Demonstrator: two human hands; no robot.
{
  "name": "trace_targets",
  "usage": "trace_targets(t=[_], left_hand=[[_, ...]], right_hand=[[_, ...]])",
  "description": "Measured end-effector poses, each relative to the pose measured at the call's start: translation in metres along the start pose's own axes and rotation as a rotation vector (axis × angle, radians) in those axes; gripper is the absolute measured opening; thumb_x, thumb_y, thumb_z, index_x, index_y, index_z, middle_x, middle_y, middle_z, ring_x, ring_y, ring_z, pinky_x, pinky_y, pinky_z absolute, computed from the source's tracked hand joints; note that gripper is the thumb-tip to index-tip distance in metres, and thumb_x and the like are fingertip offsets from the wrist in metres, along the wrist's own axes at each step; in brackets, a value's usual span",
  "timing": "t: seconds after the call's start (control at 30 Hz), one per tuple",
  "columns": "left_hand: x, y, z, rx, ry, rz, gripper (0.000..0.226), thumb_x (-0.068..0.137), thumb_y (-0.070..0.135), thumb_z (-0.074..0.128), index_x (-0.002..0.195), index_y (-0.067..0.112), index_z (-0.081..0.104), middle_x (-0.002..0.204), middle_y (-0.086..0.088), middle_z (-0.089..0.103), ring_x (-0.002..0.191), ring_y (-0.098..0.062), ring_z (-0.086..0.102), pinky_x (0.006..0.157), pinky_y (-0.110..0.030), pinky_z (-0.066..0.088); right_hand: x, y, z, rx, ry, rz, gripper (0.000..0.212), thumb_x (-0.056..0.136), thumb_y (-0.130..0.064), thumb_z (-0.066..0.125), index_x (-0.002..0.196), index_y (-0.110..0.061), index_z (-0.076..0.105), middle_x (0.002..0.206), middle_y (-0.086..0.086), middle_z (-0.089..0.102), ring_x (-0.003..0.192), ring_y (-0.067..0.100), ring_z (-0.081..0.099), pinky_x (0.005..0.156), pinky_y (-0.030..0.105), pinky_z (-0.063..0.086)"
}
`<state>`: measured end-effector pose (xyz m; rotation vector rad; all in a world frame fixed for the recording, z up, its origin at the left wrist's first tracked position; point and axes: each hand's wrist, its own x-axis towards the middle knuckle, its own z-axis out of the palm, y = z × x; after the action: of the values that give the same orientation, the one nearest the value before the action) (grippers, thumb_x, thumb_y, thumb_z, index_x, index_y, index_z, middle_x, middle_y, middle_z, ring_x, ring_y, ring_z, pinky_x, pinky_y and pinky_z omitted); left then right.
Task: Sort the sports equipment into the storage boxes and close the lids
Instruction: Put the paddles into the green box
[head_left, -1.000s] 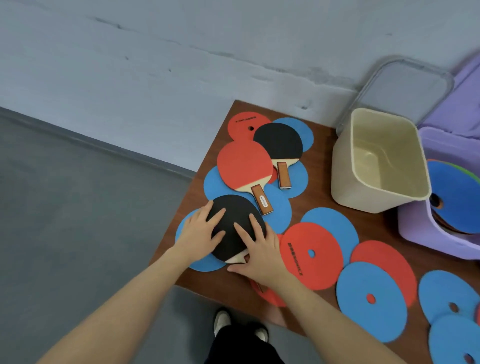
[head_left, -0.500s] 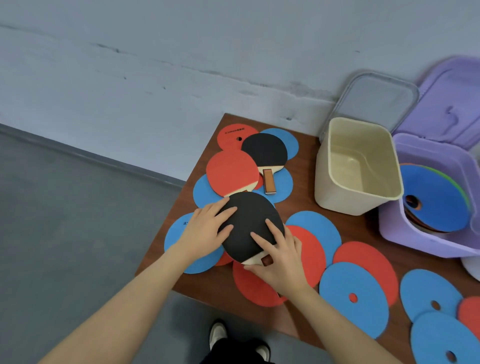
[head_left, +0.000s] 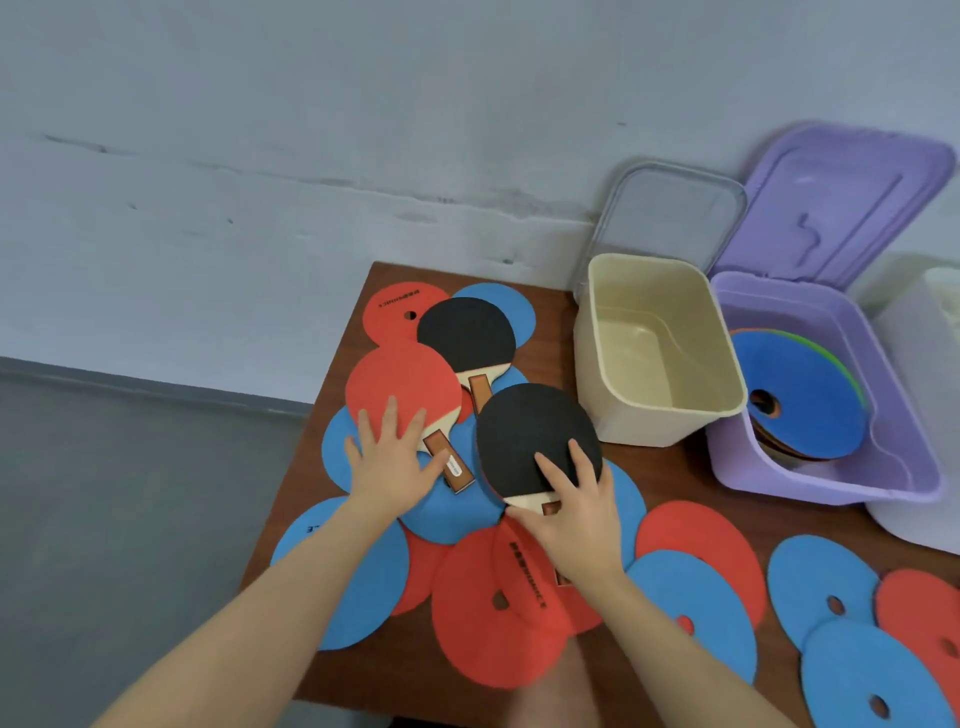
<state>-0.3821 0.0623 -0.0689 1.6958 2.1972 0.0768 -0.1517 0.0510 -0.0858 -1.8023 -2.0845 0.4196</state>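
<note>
My right hand (head_left: 576, 525) holds a black table tennis paddle (head_left: 530, 436) near its handle, fingers on the blade, just left of the open cream box (head_left: 660, 426). My left hand (head_left: 387, 462) rests with spread fingers on a red paddle (head_left: 402, 384), thumb beside its wooden handle. Behind them a second black paddle (head_left: 465, 332) lies on flat discs. The open purple box (head_left: 810, 483) holds stacked discs, a blue one (head_left: 800, 395) on top. Several red and blue discs (head_left: 498, 603) cover the brown table (head_left: 675, 467).
The purple lid (head_left: 831, 202) and a clear lid (head_left: 670, 213) lean against the grey wall behind the boxes. A white container (head_left: 919, 415) stands at the far right. The table's left and near edges drop to a grey floor.
My right hand has lifted the black paddle up and right, close to the cream box. My left hand let go of it and moved forward onto the red paddle.
</note>
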Motion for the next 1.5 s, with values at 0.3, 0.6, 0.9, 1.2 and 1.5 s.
trace_targets(t=[0.3,0.6,0.9,1.2,1.5], left_hand=[[0.028,0.006,0.024,-0.047,-0.035,-0.037,0.084,0.081,0.067,0.045,0.147,0.037,0.003,0.157,0.0,-0.009,0.14,-0.039,-0.011,0.108,-0.062,0.008],[0.013,-0.062,0.003,0.109,-0.151,0.281,0.082,0.074,0.071,0.028,0.145,0.043,-0.003,0.156,0.009,-0.011,0.142,-0.034,-0.011,0.112,-0.057,0.004],[0.023,-0.037,0.012,-0.03,-0.056,-0.106,0.092,0.072,0.079,0.044,0.144,0.047,-0.004,0.157,-0.002,-0.009,0.136,-0.052,0.001,0.107,-0.063,0.012],[0.021,-0.043,0.01,-0.073,0.135,-0.015,0.086,0.071,0.07,0.058,0.143,0.034,0.031,0.154,0.004,0.02,0.134,-0.047,0.017,0.105,-0.055,0.025],[-0.021,-0.035,-0.018,-0.078,0.25,-0.03,0.081,0.068,0.071,0.06,0.137,0.032,0.043,0.149,0.008,0.032,0.133,-0.044,0.017,0.106,-0.054,0.029]], right_hand=[[0.014,-0.003,0.019,-0.023,-0.01,0.102,0.071,0.067,-0.062,0.07,0.13,-0.035,0.052,0.149,0.002,0.033,0.133,0.04,0.027,0.098,0.054,0.042],[0.017,-0.02,0.028,0.038,-0.054,0.1,0.073,0.067,-0.059,0.072,0.132,-0.036,0.049,0.151,0.0,0.029,0.137,0.038,0.019,0.107,0.052,0.032],[0.027,-0.038,0.037,0.057,-0.026,0.111,0.073,0.066,-0.06,0.072,0.131,-0.033,0.052,0.149,0.002,0.033,0.134,0.037,0.025,0.102,0.052,0.039],[0.024,-0.039,0.039,0.071,0.017,0.097,0.073,0.066,-0.059,0.073,0.13,-0.032,0.053,0.148,0.002,0.034,0.134,0.036,0.026,0.104,0.049,0.036],[0.004,-0.042,0.003,0.135,0.104,-0.061,0.069,0.066,-0.053,0.076,0.129,-0.033,0.054,0.149,0.0,0.034,0.137,0.035,0.022,0.102,0.051,0.037]])
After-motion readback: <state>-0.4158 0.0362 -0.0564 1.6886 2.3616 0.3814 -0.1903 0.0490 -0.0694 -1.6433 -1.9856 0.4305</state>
